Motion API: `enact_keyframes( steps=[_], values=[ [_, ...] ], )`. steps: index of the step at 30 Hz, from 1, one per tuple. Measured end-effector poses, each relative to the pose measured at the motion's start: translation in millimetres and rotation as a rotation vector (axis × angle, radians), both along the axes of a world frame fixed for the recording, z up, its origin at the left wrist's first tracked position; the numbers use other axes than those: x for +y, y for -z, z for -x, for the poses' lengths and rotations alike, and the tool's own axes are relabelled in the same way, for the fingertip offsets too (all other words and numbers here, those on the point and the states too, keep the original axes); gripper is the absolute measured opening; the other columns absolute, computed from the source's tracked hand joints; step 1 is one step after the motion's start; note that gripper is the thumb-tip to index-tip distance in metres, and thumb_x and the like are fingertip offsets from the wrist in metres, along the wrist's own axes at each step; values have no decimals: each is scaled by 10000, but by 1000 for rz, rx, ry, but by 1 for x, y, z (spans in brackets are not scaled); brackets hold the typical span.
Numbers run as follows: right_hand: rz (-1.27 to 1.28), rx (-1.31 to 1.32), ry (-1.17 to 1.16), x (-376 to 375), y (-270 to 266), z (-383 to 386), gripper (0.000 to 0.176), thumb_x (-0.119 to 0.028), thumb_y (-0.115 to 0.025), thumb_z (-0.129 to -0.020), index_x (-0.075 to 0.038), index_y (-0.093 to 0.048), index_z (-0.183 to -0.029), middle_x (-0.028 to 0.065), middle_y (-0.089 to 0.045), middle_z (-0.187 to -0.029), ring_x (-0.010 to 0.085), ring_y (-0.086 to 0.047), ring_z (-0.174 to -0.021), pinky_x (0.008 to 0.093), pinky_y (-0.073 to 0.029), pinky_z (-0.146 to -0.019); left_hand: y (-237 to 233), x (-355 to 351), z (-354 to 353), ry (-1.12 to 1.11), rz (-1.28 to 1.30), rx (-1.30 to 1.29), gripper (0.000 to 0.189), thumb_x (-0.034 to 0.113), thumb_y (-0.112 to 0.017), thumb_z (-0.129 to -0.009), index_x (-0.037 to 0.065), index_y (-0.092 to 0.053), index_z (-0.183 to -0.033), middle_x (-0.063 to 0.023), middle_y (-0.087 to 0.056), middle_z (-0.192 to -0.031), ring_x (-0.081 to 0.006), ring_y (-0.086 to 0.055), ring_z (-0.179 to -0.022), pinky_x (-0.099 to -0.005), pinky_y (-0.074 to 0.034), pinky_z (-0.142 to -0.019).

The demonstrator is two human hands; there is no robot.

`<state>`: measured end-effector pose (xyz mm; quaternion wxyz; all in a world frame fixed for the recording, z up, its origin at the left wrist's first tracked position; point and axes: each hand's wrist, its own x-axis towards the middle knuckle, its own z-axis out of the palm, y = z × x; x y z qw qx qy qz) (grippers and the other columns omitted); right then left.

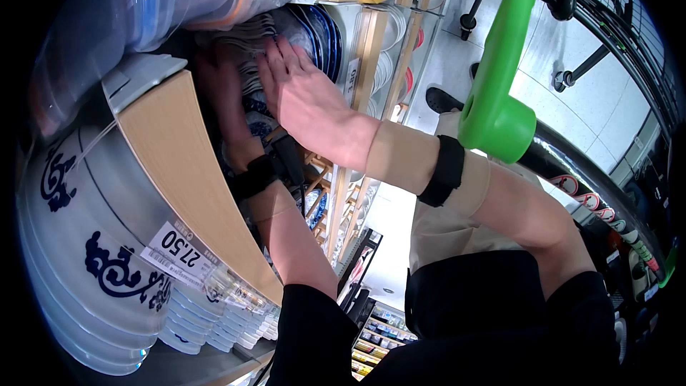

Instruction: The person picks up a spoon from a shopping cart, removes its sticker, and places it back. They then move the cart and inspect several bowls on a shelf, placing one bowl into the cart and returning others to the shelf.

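Observation:
My right hand (pixel 304 96) reaches in between two shelves, its fingers stretched out and touching the near side of a stack of white dishes with wavy rims (pixel 251 32). Left of that stack, in the shadow, is my left hand (pixel 223 93). It is blurred, and its fingers are too smeared to show whether they grip a dish. Blue-rimmed plates (pixel 327 39), some in clear wrapping, stand just beyond my right fingertips. Below my hands, a blue-patterned dish (pixel 259 125) shows in part. Each forearm wears a black band.
A wooden shelf edge (pixel 193 171) with a 27.50 price tag (pixel 182 250) runs beside my left arm. Large white bowls (pixel 93 221) sit past it. Clear plastic containers (pixel 179 0) crowd the upper left. A cart's green handle (pixel 500 78) stands at my right.

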<state>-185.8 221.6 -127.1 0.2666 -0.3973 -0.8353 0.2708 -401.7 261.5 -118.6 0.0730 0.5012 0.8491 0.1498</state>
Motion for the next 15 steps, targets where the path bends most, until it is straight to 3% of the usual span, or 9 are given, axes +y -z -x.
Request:
enact_keyframes(
  steps=[2, 5, 8, 15],
  values=[
    [9, 41, 24, 3, 1, 2, 571, -112, -508, -869, 194, -444, -1348, 385, -449, -1405, 457, -459, -1342, 469, -349, -1158, 7, 0, -1, 86, -126, -35, 473, 293, -518, -1030, -75, -553, -1326, -217, -628, -1298, -258, -605, -1151, -360, -442, -1000],
    [1, 37, 30, 6, 1, 4, 575, -105, -495, -870, 200, -426, -1352, 405, -440, -1397, 458, -453, -1345, 473, -341, -1163, 3, 5, -10, 41, -100, -140, 471, 276, -504, -1035, -79, -538, -1342, -218, -616, -1314, -260, -596, -1167, -361, -437, -1008],
    [39, 55, 34, 6, 3, 8, 582, -104, -486, -869, 208, -410, -1355, 424, -429, -1389, 460, -435, -1359, 479, -340, -1162, 6, 7, -3, 5, -80, -104, 490, 278, -492, -1022, -91, -520, -1344, -303, -594, -1307, -374, -585, -1222, -412, -440, -1014],
    [107, 242, 78, 14, 3, 9, 581, -65, -497, -834, 229, -392, -1325, 432, -449, -1338, 485, -453, -1319, 480, -356, -1147, 7, 14, -1, 58, -101, -143, 489, 289, -457, -1048, -81, -498, -1365, -284, -572, -1347, -366, -552, -1268, -407, -409, -1053]
  ],
)
